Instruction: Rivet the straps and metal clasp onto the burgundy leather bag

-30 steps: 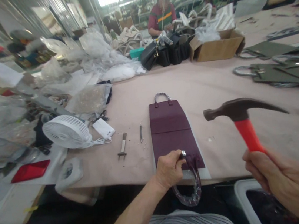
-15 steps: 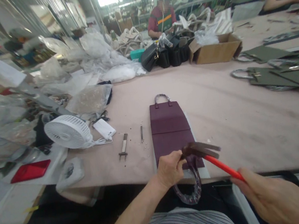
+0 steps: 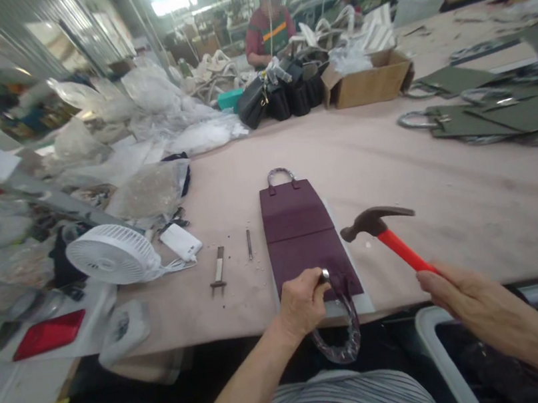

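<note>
A dark purple leather bag panel lies flat on the table, with plastic-wrapped loop handles at its far and near ends. My left hand is closed round a metal punch, whose shiny round end faces up; its lower part is hidden by my fingers. It stands over the panel's near end, close to the near handle, which hangs past the table edge. My right hand grips a claw hammer by its red handle. The hammer head is raised to the right of the punch, apart from it.
Left of the panel lie a thin metal rod and a two-pronged tool. Farther left are a white fan, a power bank and a red phone. Green bag panels and a cardboard box lie beyond.
The hammer has lifted off the punch and swung up to the right, uncovering the punch's shiny end. My left hand stays in place on the panel. The camera view has shifted slightly.
</note>
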A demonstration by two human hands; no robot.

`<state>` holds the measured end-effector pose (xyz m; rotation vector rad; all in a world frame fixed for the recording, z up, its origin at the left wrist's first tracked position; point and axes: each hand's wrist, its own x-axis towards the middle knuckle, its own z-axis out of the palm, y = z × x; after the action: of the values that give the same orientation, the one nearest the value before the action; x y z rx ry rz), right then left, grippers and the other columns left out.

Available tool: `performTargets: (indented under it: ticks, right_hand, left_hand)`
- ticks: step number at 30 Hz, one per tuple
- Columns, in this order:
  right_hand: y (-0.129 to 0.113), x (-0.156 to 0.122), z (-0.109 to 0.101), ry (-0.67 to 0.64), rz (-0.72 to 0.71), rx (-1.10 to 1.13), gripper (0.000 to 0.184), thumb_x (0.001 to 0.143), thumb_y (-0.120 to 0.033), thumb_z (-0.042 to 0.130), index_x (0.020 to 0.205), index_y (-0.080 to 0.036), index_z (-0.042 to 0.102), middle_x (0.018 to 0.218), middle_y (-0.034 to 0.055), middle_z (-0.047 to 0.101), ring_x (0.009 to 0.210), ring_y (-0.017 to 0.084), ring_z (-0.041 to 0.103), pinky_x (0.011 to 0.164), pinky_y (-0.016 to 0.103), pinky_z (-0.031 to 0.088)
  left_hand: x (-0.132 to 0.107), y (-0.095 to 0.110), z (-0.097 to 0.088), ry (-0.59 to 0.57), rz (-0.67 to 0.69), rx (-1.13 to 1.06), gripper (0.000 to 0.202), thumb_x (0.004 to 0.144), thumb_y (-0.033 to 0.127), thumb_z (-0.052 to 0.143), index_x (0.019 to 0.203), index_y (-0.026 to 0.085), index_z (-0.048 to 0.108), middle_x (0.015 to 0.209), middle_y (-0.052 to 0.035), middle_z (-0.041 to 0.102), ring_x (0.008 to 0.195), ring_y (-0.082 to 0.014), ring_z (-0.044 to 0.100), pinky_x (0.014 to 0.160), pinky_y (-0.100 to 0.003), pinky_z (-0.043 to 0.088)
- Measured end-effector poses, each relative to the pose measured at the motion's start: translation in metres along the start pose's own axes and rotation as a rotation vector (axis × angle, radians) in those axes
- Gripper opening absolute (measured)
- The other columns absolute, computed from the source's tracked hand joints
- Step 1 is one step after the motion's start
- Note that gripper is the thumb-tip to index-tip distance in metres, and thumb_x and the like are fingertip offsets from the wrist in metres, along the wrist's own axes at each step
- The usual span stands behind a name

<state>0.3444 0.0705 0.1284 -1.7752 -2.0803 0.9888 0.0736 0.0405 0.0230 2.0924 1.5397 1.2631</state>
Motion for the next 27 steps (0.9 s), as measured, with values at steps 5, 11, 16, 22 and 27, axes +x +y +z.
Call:
performTargets:
  ticks: [5,11,16,22,27]
  right_hand:
    - [0.038,0.047,0.029,0.043,0.042,-0.238,0.045,0.093,-0.048,0.027,0.084,-0.018,0.059,0.073,0.0119,0.065,0.064,0.025,0.059,0.063,0.038,0.049]
    - [0.014,0.05,0.092,0.383,-0.427,-0.317,0.056,0.098,-0.046,0.044,0.138,-0.007,0.052,0.14,0.0218,0.053,0.128,0.036,0.049,0.106,0.054,0.045]
    - [-0.005,0.041,0.137,0.27,-0.52,-0.257,0.049,0.097,-0.031,0.05,0.143,-0.012,0.053,0.15,0.0153,0.045,0.141,0.034,0.036,0.115,0.054,0.041]
    - [0.0,0.041,0.139,0.265,-0.496,-0.199,0.05,0.096,-0.03,0.053,0.143,-0.014,0.053,0.152,0.0126,0.044,0.142,0.033,0.034,0.117,0.055,0.039]
    - [0.001,0.041,0.14,0.297,-0.515,-0.206,0.048,0.097,-0.032,0.051,0.142,-0.015,0.052,0.15,0.0119,0.045,0.141,0.033,0.035,0.114,0.056,0.042]
  left_hand:
    - [0.002,0.003,-0.011,-0.095,-0.057,-0.06,0.012,0.095,0.02,0.056,0.105,0.019,0.063,0.093,-0.0055,0.072,0.084,-0.0184,0.071,0.077,-0.027,0.059]
    - [0.001,0.005,-0.014,-0.149,-0.113,-0.13,0.015,0.095,0.023,0.057,0.106,0.02,0.067,0.102,-0.0079,0.075,0.094,-0.0192,0.071,0.087,-0.029,0.058]
    - [0.015,0.001,-0.018,0.14,-0.553,-0.496,0.022,0.094,0.038,0.055,0.096,0.017,0.063,0.088,-0.0075,0.073,0.082,-0.0203,0.073,0.079,-0.035,0.061]
    - [0.046,-0.044,-0.082,0.161,-0.766,0.043,0.025,0.091,0.035,0.054,0.097,0.014,0.067,0.087,-0.0116,0.074,0.084,-0.0268,0.073,0.083,-0.042,0.059]
    - [0.054,-0.071,-0.115,-0.266,-0.828,0.836,0.03,0.093,0.027,0.054,0.11,0.011,0.072,0.105,-0.021,0.075,0.103,-0.0337,0.071,0.089,-0.041,0.054]
